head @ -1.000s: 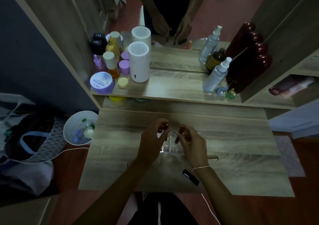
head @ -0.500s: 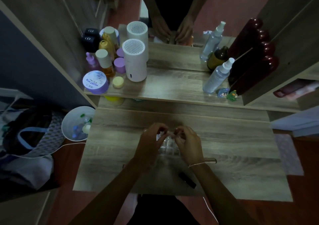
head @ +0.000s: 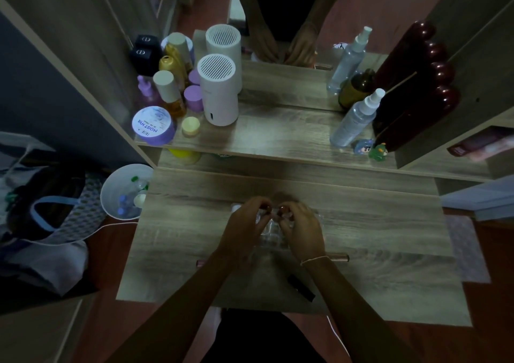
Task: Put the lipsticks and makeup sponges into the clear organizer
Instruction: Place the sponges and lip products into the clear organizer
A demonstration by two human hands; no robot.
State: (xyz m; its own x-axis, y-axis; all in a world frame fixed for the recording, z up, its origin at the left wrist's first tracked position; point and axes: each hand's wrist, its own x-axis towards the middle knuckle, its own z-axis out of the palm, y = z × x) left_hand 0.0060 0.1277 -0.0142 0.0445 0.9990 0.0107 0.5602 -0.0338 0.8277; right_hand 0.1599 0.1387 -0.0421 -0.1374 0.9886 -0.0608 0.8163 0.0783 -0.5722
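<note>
Your left hand [head: 244, 230] pinching a sponge [head: 267, 209], your right hand [head: 301, 230] pinching another sponge [head: 283, 210], organizer [head: 269, 230] just beneath your fingertips

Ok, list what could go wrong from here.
1. Both the left hand and right hand crowd over the clear organizer, each pinching a small dark red item; the light organizer could be nudged or tipped.
2. The black lipstick lies near the table's front edge beside the right forearm; a sweep might knock it off.
3. Dim light makes the clear compartments hard to see.
</note>
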